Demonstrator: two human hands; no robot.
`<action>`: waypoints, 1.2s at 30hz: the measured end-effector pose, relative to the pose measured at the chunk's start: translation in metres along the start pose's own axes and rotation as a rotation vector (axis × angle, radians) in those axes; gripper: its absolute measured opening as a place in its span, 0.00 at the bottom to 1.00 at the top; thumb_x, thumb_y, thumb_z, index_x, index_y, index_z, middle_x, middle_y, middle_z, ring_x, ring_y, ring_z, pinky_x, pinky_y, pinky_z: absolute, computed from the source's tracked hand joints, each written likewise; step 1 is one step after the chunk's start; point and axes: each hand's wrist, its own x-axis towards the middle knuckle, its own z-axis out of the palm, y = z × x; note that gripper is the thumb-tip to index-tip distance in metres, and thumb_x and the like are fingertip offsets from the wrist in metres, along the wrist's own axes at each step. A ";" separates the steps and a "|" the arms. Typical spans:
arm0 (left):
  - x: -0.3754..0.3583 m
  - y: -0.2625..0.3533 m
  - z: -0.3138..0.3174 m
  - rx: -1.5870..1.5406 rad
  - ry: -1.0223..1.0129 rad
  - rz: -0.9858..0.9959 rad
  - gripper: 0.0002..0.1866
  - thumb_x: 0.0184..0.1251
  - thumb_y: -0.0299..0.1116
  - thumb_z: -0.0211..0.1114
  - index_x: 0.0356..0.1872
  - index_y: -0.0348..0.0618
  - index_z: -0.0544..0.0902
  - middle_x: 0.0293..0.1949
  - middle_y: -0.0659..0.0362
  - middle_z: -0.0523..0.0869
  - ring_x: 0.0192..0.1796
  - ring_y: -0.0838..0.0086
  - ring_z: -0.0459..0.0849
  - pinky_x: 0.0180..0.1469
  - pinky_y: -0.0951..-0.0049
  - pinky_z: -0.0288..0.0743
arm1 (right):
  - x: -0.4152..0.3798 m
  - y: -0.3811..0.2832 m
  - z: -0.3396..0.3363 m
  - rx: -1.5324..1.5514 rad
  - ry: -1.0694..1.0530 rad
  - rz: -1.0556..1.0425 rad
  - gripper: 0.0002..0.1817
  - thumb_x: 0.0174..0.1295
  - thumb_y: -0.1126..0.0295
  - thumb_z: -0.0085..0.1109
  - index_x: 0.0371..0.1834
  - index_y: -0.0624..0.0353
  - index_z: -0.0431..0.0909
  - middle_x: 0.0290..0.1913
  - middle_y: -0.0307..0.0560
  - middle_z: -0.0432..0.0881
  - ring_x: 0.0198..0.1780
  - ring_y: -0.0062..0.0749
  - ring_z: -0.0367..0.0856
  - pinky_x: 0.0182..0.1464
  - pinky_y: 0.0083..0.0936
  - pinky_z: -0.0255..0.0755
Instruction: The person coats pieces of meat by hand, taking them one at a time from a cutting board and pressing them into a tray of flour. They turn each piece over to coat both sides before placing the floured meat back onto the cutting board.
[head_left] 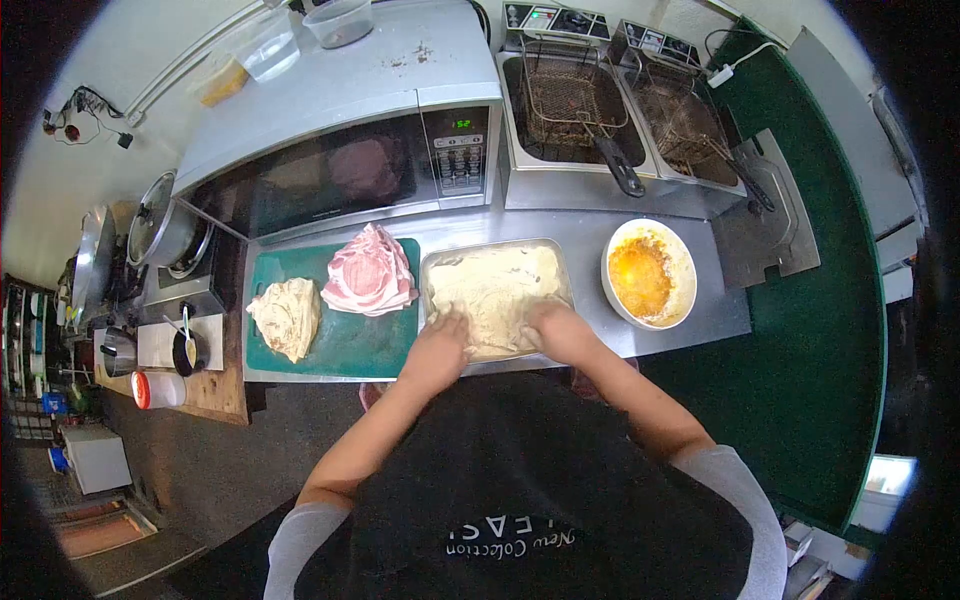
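Pale dough (497,285) is spread across a rectangular metal baking tray (565,262), reaching close to its sides with an uneven, dimpled surface. At the tray's near left corner, my left hand (443,348) lies with its fingers stretched onto the dough. My right hand (560,328) touches the dough at the near right side; its fingers point inward and are partly hidden. A second lump of dough (287,318) and a stack of pink sliced ham (370,272) sit on a green cutting board (340,345) left of the tray.
A white bowl (688,298) of orange-yellow egg mixture stands to the right. Behind are a microwave (340,165) and two deep fryers with baskets (570,95), their handles jutting forward. Farther left are a stove with a pot (165,235), a small pan (190,350) and a red-lidded jar (160,390).
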 end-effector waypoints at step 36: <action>0.028 0.005 0.019 -0.387 0.135 -0.260 0.11 0.63 0.23 0.52 0.40 0.36 0.83 0.42 0.41 0.83 0.49 0.43 0.82 0.54 0.49 0.75 | 0.055 0.031 0.002 0.306 0.040 0.459 0.17 0.51 0.70 0.70 0.45 0.65 0.84 0.40 0.62 0.87 0.43 0.53 0.87 0.48 0.41 0.80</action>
